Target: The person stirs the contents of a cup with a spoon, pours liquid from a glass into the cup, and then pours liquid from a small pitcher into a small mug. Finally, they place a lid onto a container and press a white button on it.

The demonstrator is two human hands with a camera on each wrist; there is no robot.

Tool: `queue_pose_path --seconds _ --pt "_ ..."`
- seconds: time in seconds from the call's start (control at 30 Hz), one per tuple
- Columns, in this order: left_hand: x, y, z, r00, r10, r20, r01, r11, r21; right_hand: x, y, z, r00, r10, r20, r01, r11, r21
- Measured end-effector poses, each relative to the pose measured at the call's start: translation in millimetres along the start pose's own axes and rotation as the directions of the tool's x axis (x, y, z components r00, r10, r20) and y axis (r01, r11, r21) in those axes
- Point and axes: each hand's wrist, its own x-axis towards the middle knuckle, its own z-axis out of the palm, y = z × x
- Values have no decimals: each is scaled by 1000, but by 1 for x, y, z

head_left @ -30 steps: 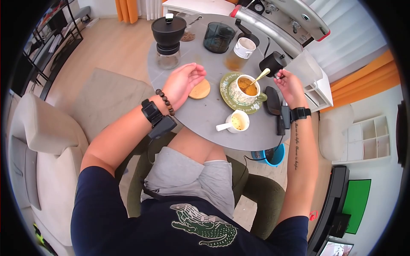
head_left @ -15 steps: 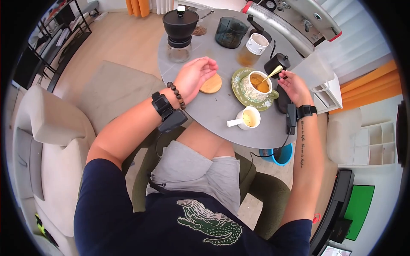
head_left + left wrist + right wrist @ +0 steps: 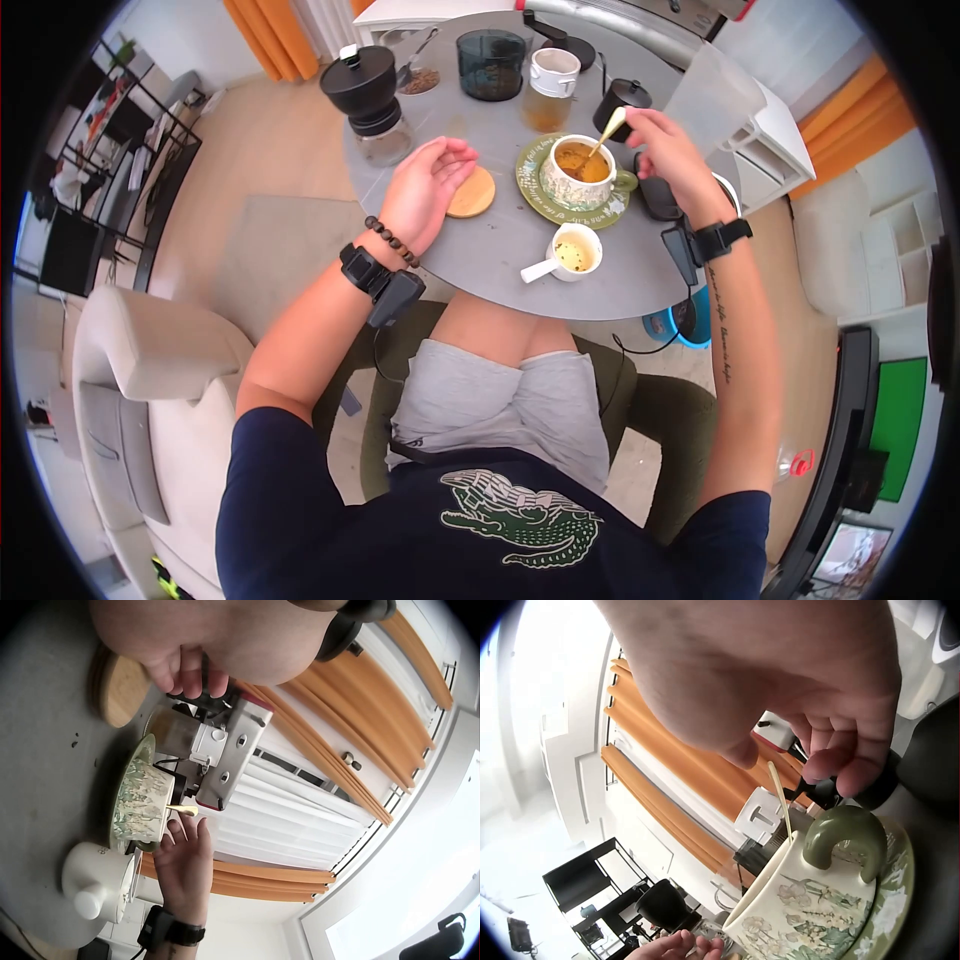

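Observation:
My right hand hovers over the handle side of a floral cup, its fingers loosely bent. The end of a gold spoon stands between thumb and fingers, with gaps showing in the right wrist view. The spoon leans in brown-orange liquid, and the cup sits on a green saucer. In front is a small white pot with a side handle and pale yellow liquid. My left hand is held palm inward, fingers relaxed and holding nothing, beside a round wooden lid.
Behind stand a black hand grinder, a dark tinted container, a glass jar with a white top and a black lidded pot. A dark case lies right of the saucer. A blue bucket stands below the table.
The right hand has come up and inward, so its fingertips are now around the spoon's end. The left hand stays by the wooden lid. The head view has shifted.

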Motion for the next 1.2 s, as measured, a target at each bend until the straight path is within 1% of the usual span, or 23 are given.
queue_pose_path --seconds 0.07,0.1,0.17,0.2,0.27,0.3,0.33,0.4,0.43,0.47,0.53,0.57,0.6,0.67,0.73,0.8,0.87,0.93,0.97,1.07,1.1,1.17,1.2 --pt "3 -2 -4 1000 -2 14 2 1000 8 -9 -13 14 1000 -6 1 6 998 -64" --pt "4 -3 -7 1000 2 19 -2 1000 -3 -9 -16 15 1000 -4 -18 3 999 -50" --pt "6 -3 -9 999 3 33 -3 1000 -13 -1 -20 14 997 34 70 -24 991 -133" --pt "7 -3 -10 999 -3 45 3 1000 -1 3 -18 14 998 35 58 -28 992 -121" --pt "6 -2 -9 1000 -6 25 6 1000 -2 14 -7 15 990 -141 22 143 971 -194" --pt "6 -2 -9 999 -15 33 15 1000 9 21 -3 13 984 -172 36 176 962 -210" --pt "6 -2 -10 999 -7 36 6 1000 12 16 -4 12 986 -166 24 167 965 -202" --pt "8 -3 -11 999 -9 45 8 1000 21 10 -9 7 933 -356 54 359 909 -213" --pt "8 -3 -11 999 -7 40 7 1000 14 2 -12 6 891 -454 8 443 866 -231" --pt "8 -3 -12 999 -6 35 6 1000 8 -14 -20 6 895 -447 -3 435 871 -227" --pt "8 -2 -12 999 -10 36 10 1000 15 -50 -36 8 794 -593 -134 545 792 -275" --pt "8 -2 -12 999 -6 32 6 1000 16 -57 -34 7 712 -685 -153 606 710 -357" --pt "7 -1 -12 999 -15 38 14 1000 25 -62 -30 6 715 -679 -166 599 717 -356" --pt "7 0 -11 999 -10 36 9 1000 24 -71 -20 2 588 -784 -199 690 615 -382" --pt "8 -1 -12 999 -12 46 11 1000 29 -80 -7 2 590 -774 -229 679 629 -377" --pt "9 0 -14 998 -12 56 10 999 37 -88 5 1 585 -782 -214 692 619 -371" --pt "9 0 -15 999 -2 51 0 999 33 -99 12 -1 598 -767 -231 668 637 -385" --pt "9 0 -16 999 -2 55 -1 999 53 -104 22 -3 525 -802 -285 718 597 -358" --pt "10 0 -15 999 6 51 -9 998 63 -108 25 -6 526 -797 -295 712 603 -359" --pt "9 1 -14 998 23 61 -29 994 103 -118 33 -13 566 -772 -290 701 636 -324" --pt "8 1 -13 997 30 69 -38 993 113 -119 34 -14 569 -766 -300 696 642 -321" --pt "8 1 -12 995 37 94 -50 988 144 -114 31 -13 514 -777 -363 725 620 -300" --pt "7 0 -12 992 51 113 -69 984 164 -111 31 -11 514 -773 -372 723 624 -297"
